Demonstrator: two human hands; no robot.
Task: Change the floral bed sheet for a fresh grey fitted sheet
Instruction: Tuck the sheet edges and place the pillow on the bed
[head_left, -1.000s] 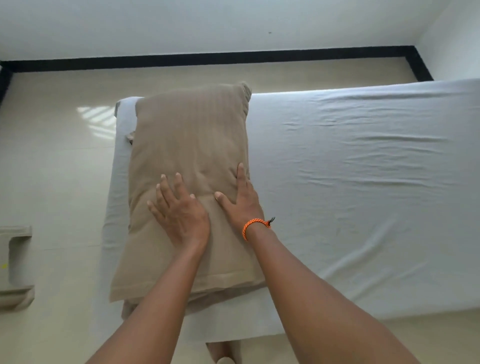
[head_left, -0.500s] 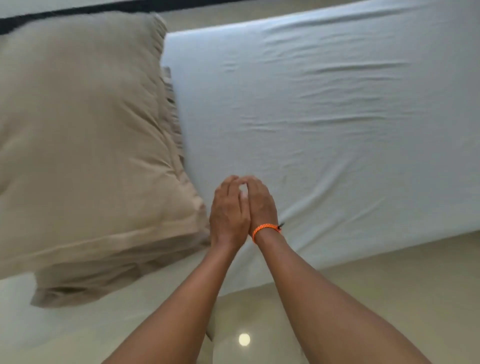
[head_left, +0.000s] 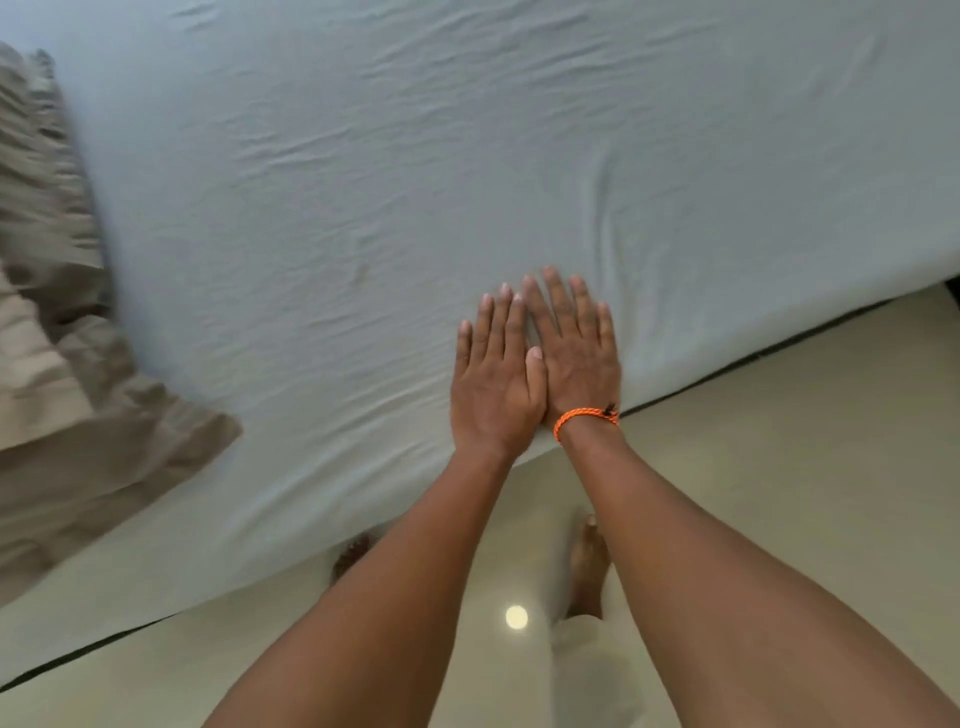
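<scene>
I'm over the grey fitted sheet (head_left: 415, 208), wrinkled, cream floor (head_left: 779, 441) below, tan pillow (head_left: 62, 389) left; left hand (head_left: 493, 384) and right hand (head_left: 576, 353) flat, fingers spread, holding nothing.

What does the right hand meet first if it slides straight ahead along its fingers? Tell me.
Only grey fitted sheet: the right hand lies flat, fingers pointing up-frame toward a curved wrinkle. Beyond that, the way looks free.
</scene>
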